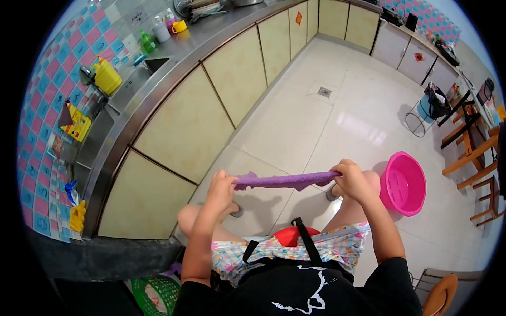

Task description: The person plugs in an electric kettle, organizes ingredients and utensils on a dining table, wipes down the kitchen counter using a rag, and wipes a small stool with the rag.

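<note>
A purple cloth [287, 181], with ragged lower edges, is stretched level between my two hands above the tiled floor. My left hand [220, 189] grips its left end with the fingers closed. At the other end, my right hand [352, 179] pinches the cloth's corner. Beside my right knee, on the floor, stands a bright pink basin [404, 184]; its inside shows slots or ridges at the bottom, and neither hand touches it.
Cream cabinets [184, 131] under a steel counter with a sink [134, 84] run along the left. A yellow jug [107, 76] stands by the tap. Wooden chairs [472, 158] and a bin with a black bag [436, 102] are at the right. A green basket [153, 295] sits lower left.
</note>
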A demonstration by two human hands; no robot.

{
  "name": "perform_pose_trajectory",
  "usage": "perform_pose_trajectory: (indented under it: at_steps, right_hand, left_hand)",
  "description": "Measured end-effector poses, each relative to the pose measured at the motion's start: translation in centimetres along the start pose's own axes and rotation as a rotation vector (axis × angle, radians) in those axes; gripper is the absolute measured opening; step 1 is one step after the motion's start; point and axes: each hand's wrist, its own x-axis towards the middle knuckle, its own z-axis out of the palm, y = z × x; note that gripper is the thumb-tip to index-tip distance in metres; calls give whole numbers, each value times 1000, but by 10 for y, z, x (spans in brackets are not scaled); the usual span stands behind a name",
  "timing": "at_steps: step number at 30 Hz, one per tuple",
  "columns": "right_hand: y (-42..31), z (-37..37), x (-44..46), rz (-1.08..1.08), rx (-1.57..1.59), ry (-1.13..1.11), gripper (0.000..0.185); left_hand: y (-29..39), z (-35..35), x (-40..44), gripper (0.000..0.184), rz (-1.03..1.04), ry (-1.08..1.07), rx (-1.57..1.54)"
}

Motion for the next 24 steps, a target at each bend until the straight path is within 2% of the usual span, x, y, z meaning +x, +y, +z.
perform_pose_trajectory:
  at_steps: [3, 5, 6, 7, 8, 9, 10, 11, 12, 13, 14, 15, 17, 18, 19, 20, 21, 22, 23, 24]
  right_hand:
    - [-18, -21, -6, 4, 16, -3, 14]
    - [-37, -45, -6, 10, 60, -117, 9]
    - [-33, -49, 0, 3, 58, -117, 9]
    - [-24, -55, 7, -88, 308, -148, 7]
    - [-20, -59, 14, -175, 559, -179, 8]
    - [-29, -66, 21, -29, 889, -193, 14]
    - [-24, -56, 32, -76, 953, -30, 23]
    - [-25, -47, 38, 107, 1299, -9, 25]
    - [-24, -37, 44, 302, 1638, 13, 28]
    - [8, -13, 47, 298, 1815, -278, 42]
    - [-27, -2, 35, 517, 1846, -35, 47]
    - [-1, 31, 27, 451, 1836, -13, 50]
    - [6, 65, 6, 537, 2003, -45, 49]
    - [7, 70, -4, 550, 2000, -49, 49]
    - [10, 73, -13, 673, 1998, -186, 46]
    - [11, 76, -19, 791, 1986, -325, 44]
    - [11, 83, -19, 793, 1976, -329, 44]
    - [11, 93, -16, 801, 1821, -344, 42]
    - [12, 99, -13, 805, 1666, -360, 41]
    - [9, 99, -9, 725, 1460, -374, 50]
  left_hand:
    - [-1, -16, -3, 17, 48, -103, -13]
    - [-8, -32, 2, 16, 86, -143, -66]
    - [-12, -43, 7, 17, 27, -238, -377]
    - [-14, -50, 13, 18, -34, -331, -690]
    - [-15, -52, 22, 18, -38, -329, -690]
    - [-15, -53, 34, 22, -171, -282, -1036]
    - [-13, -54, 41, 29, -306, -227, -1380]
    - [-5, -51, 43, 29, -304, -226, -1381]
    - [12, -46, 45, 39, -493, -249, -1658]
    - [26, -40, 48, 50, -691, -269, -1931]
    - [33, -27, 42, 50, -685, -265, -1936]
    - [36, -8, 29, 55, -749, -223, -2001]
    - [23, 18, 6, 61, -820, -178, -2069]
    - [12, 27, -7, 59, -845, -300, -2143]
    - [1, 36, -19, 58, -870, -423, -2216]
    - [-14, 50, -30, 58, -877, -416, -2225]
    - [-30, 65, -35, 57, -874, -488, -2041]
    - [-35, 68, -36, 55, -863, -551, -1857]
    - [-41, 71, -38, 61, -806, -531, -1780]
    - [-41, 66, -37, 68, -751, -508, -1701]
